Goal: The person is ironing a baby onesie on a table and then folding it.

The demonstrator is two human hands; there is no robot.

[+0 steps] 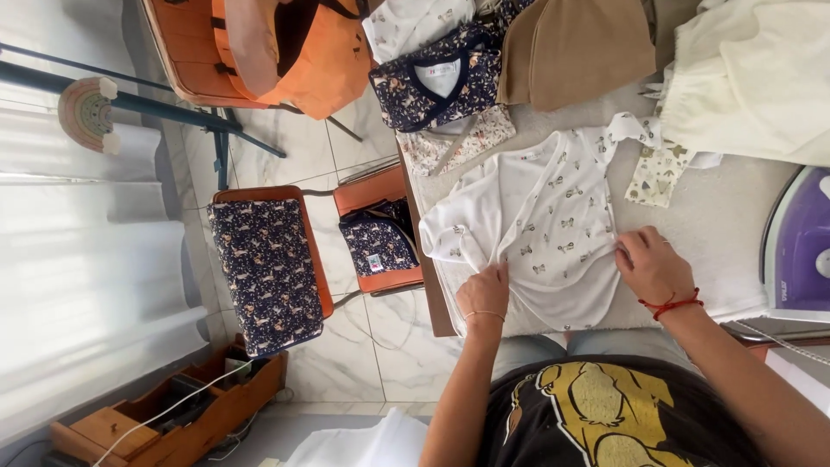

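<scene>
A small white baby garment [549, 225] with tiny printed motifs lies spread flat on the pale padded table [726, 216]. My left hand [484, 292] pinches the garment's near left edge beside a sleeve. My right hand [650, 264], with a red string bracelet at the wrist, presses on the garment's right side, fingers curled onto the cloth.
A dark floral garment [437, 82], a tan folded cloth [575, 47] and cream fabric [752, 73] lie at the table's far side. A purple iron [800, 246] sits at the right. Orange chairs [285, 259] with dark floral cloth stand left on the tiled floor.
</scene>
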